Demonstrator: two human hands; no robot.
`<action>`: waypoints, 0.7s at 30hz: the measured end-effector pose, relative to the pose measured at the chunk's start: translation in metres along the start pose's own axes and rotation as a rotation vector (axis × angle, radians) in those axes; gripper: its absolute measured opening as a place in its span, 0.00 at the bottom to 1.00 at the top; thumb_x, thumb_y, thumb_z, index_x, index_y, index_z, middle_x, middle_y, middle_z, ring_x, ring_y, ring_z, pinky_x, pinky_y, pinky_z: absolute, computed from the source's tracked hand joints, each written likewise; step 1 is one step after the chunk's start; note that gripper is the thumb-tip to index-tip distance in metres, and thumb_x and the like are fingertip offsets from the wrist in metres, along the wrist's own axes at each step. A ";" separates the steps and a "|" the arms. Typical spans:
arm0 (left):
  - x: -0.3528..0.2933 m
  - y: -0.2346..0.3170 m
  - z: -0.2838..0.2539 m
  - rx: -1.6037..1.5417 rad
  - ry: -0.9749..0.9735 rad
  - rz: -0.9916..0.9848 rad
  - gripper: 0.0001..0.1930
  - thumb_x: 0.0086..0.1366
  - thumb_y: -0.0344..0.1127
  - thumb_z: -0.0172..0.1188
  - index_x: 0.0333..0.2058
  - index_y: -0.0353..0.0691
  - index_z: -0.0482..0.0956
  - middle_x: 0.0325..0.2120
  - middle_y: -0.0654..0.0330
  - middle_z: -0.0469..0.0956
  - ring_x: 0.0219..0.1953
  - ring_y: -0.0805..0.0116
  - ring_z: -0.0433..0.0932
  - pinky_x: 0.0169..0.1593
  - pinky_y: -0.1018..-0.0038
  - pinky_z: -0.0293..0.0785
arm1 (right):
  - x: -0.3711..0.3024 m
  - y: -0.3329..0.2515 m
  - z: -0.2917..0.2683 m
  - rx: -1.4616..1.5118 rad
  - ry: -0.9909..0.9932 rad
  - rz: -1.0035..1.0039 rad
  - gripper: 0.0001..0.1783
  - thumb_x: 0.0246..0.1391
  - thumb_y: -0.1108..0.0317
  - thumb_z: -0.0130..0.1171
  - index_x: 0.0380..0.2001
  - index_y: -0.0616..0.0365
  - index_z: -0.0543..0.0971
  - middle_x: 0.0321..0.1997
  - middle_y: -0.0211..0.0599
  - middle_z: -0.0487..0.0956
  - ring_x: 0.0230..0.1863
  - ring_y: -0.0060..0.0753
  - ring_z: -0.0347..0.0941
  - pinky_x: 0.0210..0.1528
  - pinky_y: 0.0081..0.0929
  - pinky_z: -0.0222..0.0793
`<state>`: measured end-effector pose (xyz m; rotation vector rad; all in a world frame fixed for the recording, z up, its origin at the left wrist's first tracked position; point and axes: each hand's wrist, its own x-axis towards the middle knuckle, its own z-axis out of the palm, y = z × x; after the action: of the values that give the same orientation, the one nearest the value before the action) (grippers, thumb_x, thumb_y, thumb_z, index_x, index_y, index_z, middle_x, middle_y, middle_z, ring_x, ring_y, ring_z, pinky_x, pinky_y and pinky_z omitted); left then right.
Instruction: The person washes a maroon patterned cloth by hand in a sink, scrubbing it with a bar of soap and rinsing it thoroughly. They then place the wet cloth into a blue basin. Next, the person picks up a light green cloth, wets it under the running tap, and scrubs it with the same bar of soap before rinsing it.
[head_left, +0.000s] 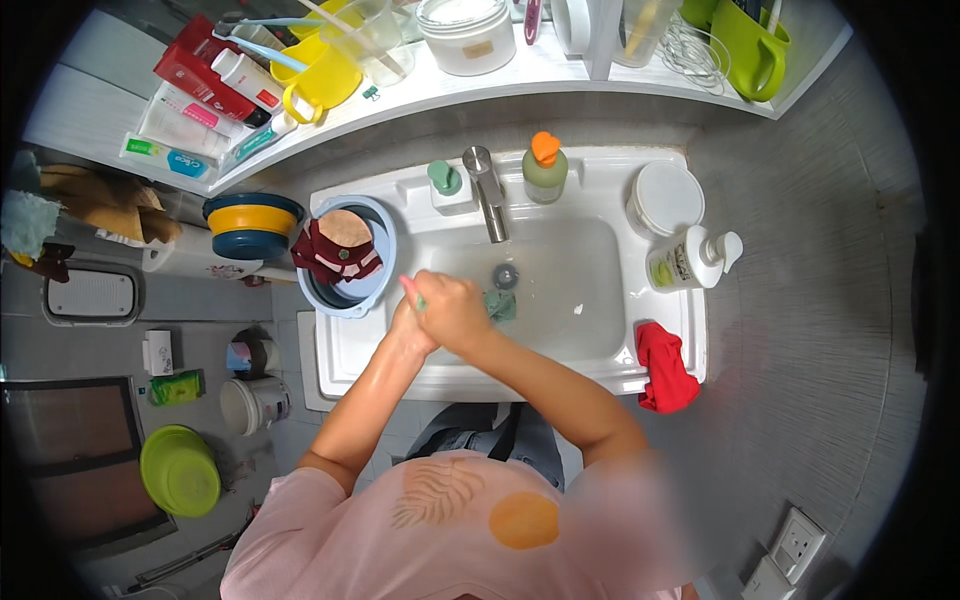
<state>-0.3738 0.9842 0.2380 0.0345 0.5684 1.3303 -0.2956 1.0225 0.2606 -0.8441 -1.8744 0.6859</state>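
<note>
Both of my hands are closed and pressed together above the left part of the white sink. My right hand is wrapped over the top, and my left hand lies against it. A bit of green cloth shows beyond my right fist, and a small green and pink bit pokes out between the hands. Most of what they grip is hidden. Just left of the hands, a light blue basin on the sink's edge holds dark red and beige cloth.
A metal faucet stands at the back, between a green-topped dispenser and an orange-topped bottle. On the right rim are a white tub, a pump bottle and red cloth. A crowded shelf overhangs the back.
</note>
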 end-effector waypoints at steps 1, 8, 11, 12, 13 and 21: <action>-0.002 0.003 0.010 -0.001 0.031 -0.045 0.14 0.63 0.41 0.47 0.40 0.37 0.71 0.38 0.56 0.75 0.37 0.62 0.77 0.42 0.65 0.74 | 0.004 0.015 0.000 -0.027 -0.002 0.075 0.18 0.51 0.60 0.55 0.15 0.59 0.67 0.13 0.46 0.70 0.15 0.50 0.67 0.18 0.39 0.63; -0.023 0.047 0.059 0.529 0.379 -0.214 0.20 0.61 0.45 0.54 0.43 0.33 0.71 0.37 0.55 0.76 0.37 0.64 0.77 0.43 0.68 0.74 | 0.011 0.050 -0.042 0.769 -0.306 0.788 0.15 0.53 0.57 0.54 0.28 0.59 0.74 0.22 0.28 0.72 0.24 0.22 0.65 0.30 0.22 0.64; -0.032 0.074 0.049 0.596 0.254 -0.244 0.18 0.62 0.40 0.52 0.44 0.32 0.70 0.37 0.53 0.75 0.36 0.65 0.78 0.38 0.72 0.77 | 0.008 0.056 -0.071 0.971 -0.528 0.763 0.14 0.51 0.59 0.57 0.34 0.58 0.73 0.30 0.25 0.72 0.31 0.17 0.65 0.35 0.18 0.64; -0.036 0.078 0.048 0.609 0.253 -0.244 0.17 0.63 0.40 0.50 0.44 0.31 0.69 0.37 0.53 0.75 0.36 0.66 0.78 0.37 0.74 0.77 | 0.008 0.057 -0.079 0.920 -0.599 0.731 0.14 0.50 0.60 0.58 0.34 0.58 0.73 0.31 0.25 0.72 0.32 0.17 0.66 0.36 0.18 0.64; -0.037 0.080 0.050 0.608 0.268 -0.262 0.17 0.63 0.40 0.50 0.44 0.31 0.69 0.37 0.53 0.75 0.35 0.66 0.78 0.37 0.75 0.77 | 0.009 0.057 -0.084 0.869 -0.669 0.698 0.14 0.50 0.61 0.59 0.35 0.58 0.72 0.32 0.26 0.72 0.32 0.16 0.66 0.37 0.17 0.63; -0.048 0.086 0.063 0.811 0.066 -0.350 0.15 0.56 0.30 0.58 0.42 0.30 0.72 0.34 0.59 0.76 0.34 0.76 0.76 0.37 0.80 0.73 | 0.008 0.062 -0.076 1.252 -0.410 0.830 0.13 0.51 0.65 0.58 0.36 0.57 0.69 0.30 0.25 0.71 0.32 0.16 0.66 0.36 0.18 0.65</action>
<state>-0.4315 0.9806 0.3395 0.5327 1.0869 0.6981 -0.2130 1.0744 0.2486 -0.5765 -0.9215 2.3299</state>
